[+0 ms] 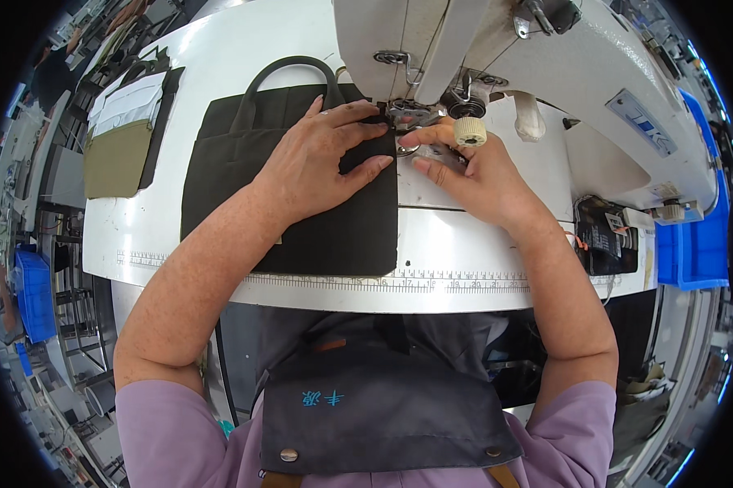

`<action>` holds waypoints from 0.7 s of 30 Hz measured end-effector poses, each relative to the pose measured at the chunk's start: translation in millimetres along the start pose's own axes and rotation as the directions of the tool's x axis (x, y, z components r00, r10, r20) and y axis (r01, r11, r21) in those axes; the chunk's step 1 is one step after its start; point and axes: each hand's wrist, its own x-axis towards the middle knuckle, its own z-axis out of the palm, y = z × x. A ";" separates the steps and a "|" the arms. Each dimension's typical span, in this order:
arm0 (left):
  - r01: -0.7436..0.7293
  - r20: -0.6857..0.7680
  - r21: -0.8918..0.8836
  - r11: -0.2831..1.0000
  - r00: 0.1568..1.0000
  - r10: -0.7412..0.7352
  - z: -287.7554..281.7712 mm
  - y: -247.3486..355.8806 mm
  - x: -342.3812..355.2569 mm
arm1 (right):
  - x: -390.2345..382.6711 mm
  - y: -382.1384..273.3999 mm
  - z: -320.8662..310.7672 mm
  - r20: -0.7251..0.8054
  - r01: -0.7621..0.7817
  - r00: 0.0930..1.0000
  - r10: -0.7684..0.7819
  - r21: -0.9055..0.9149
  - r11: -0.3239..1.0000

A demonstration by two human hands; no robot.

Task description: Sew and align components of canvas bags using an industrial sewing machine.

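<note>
A dark fabric bag piece (326,236) lies flat on the white sewing table, its right edge by the needle area of the sewing machine (594,73). One rounded dark handle (290,63) stands out from its far edge. My left hand (314,154) rests on the fabric with fingers spread, fingertips close to the right edge. Just right of the presser foot (411,114), my right hand (487,175) has thumb and index finger apart, reaching toward the metal parts there. Its other fingers are partly hidden behind a cream knob (470,131).
Stacked olive, white and dark fabric pieces (118,159) lie at the table's left. A printed ruler strip (456,282) runs along the near edge. A black box (606,237) sits at the right end, with blue bins (692,244) beyond. The machine head overhangs my hands.
</note>
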 end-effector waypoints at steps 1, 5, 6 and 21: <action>0.000 -0.002 -0.002 1.000 1.000 0.000 -0.1 -1.6 0.8 | 1.1 1.7 -1.8 0.040 -0.070 0.997 0.065 0.123 0.990; -0.007 0.001 -0.024 1.000 1.000 0.007 1.3 -5.3 2.2 | 5.4 -0.8 -7.2 0.120 -0.202 0.978 0.170 0.355 0.913; 0.003 0.007 -0.032 0.999 1.000 -0.002 2.2 -6.2 2.3 | 5.5 -7.7 -9.8 0.136 -0.265 0.962 0.235 0.286 0.921; -0.039 -0.032 -0.017 0.999 0.999 0.038 1.9 -4.9 1.3 | -7.0 5.5 4.2 -0.232 -0.035 0.971 0.063 0.126 0.991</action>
